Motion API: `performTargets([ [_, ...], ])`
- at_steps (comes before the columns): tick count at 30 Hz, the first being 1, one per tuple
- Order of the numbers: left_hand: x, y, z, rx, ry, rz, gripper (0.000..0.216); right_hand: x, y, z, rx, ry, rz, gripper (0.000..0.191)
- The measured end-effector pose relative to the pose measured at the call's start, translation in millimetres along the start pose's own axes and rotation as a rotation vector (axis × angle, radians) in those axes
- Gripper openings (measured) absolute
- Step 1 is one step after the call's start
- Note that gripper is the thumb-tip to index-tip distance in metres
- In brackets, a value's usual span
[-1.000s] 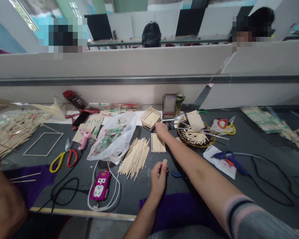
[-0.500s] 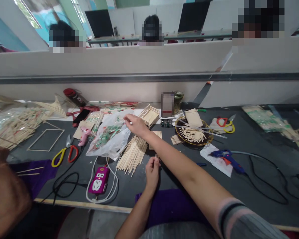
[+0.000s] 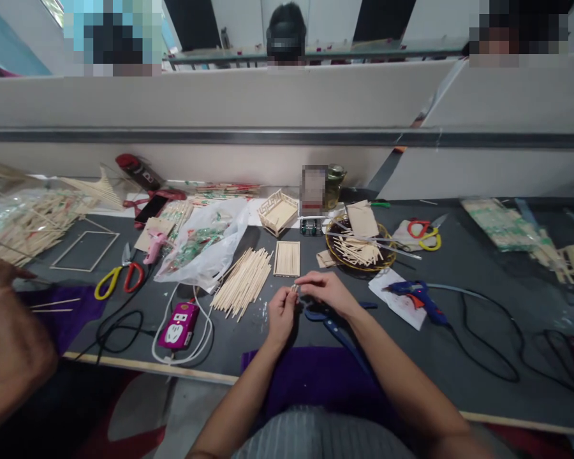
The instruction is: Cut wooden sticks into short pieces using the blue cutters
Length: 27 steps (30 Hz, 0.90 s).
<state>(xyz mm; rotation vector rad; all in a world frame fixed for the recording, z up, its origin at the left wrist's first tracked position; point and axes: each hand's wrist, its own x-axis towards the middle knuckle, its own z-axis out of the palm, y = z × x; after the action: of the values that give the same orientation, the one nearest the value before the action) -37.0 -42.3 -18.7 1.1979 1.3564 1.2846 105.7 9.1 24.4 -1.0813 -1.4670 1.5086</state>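
Note:
My left hand [image 3: 282, 313] is closed around a few short wooden sticks [image 3: 294, 288], with only their tips showing above the fingers. My right hand [image 3: 329, 293] meets it from the right, its fingers pinched at the tips of the same sticks. Just beyond both hands lies a small rectangular panel of wooden sticks [image 3: 287, 259] in a frame. A loose pile of sticks [image 3: 243, 284] is spread to the left of it. Blue-handled pliers [image 3: 337, 331] lie under and beside my right forearm, partly hidden.
A wooden tray-like model [image 3: 278, 213] stands behind the panel. To the right are a basket of sticks [image 3: 387, 260] and a blue glue gun [image 3: 423, 303] with its cord. On the left lie a plastic bag [image 3: 205, 242], a purple power strip [image 3: 178, 326], scissors [image 3: 124, 271] and another person's arm [image 3: 14, 338].
My right hand has come back from the plastic bag area to my left hand and now touches the sticks there. The view has tilted slightly down, uncovering the panel and pliers.

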Motion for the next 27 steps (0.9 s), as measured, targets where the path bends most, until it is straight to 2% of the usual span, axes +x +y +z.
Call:
performTargets([
  [6, -2, 5, 9, 0.071, -0.065, 0.163, 0.035, -20, 8, 6, -0.063, 0.087, -0.153, 0.016],
  [13, 26, 5, 15, 0.261, -0.214, 0.346, 0.021, -16, 10, -20, -0.314, 0.164, -0.313, 0.018],
  [16, 34, 0, 16, 0.322, -0.155, 0.351, 0.019, -7, 26, -33, -0.401, 0.218, -0.321, 0.019],
  [21, 33, -12, 12, 0.306, -0.024, 0.297, 0.015, 5, 56, -44, -0.543, 0.225, -0.225, 0.019],
  [27, 32, -18, 7, 0.324, -0.017, 0.313, 0.015, 6, 62, -44, -0.620, 0.207, -0.223, 0.019],
])
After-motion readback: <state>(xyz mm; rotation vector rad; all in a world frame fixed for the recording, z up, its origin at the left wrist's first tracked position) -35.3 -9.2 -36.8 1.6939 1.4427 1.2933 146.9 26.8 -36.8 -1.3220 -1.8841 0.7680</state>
